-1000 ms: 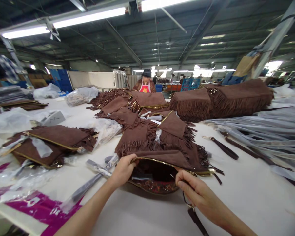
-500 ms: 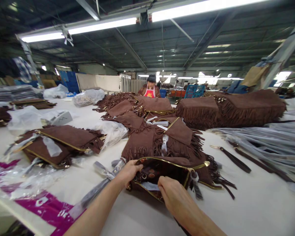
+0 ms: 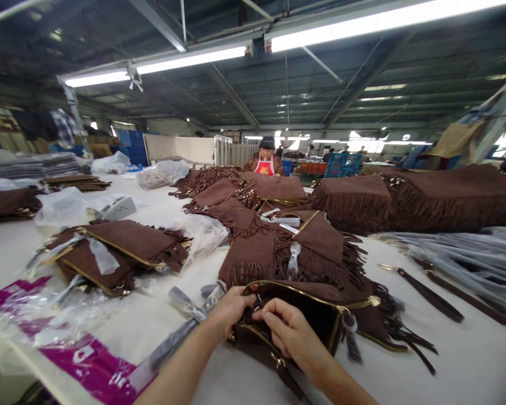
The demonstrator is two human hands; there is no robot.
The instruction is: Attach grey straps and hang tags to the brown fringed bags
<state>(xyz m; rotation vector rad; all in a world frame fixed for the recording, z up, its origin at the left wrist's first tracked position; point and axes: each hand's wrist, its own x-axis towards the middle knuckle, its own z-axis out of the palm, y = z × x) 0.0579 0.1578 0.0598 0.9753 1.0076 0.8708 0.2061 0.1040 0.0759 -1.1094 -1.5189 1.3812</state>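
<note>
A dark brown fringed handbag [image 3: 320,289] lies on the white table with its gold zipper open and its dark inside showing. My left hand [image 3: 231,308] is closed on the left end of its opening, thumb on the rim. Just right of it, my right hand [image 3: 284,326] pinches its fingertips together over the opening. Whatever is between those fingers is too small to make out. Below my right hand hangs a brown strap [image 3: 290,379] with a gold clasp. A wrapped zipper pull [image 3: 351,337] dangles at the bag's right end.
Brown fringed bags [image 3: 253,253] pile up beyond, and more bags [image 3: 118,247] lie at left beside plastic wrap [image 3: 206,236]. A wrist strap [image 3: 430,292] and wrapped straps [image 3: 468,264] lie at right. A person [image 3: 266,160] in a red apron stands across the table.
My right hand has moved from inside the bag's middle to its left end, close to my left hand. A gold-clasped strap now shows below it. The view has shifted slightly.
</note>
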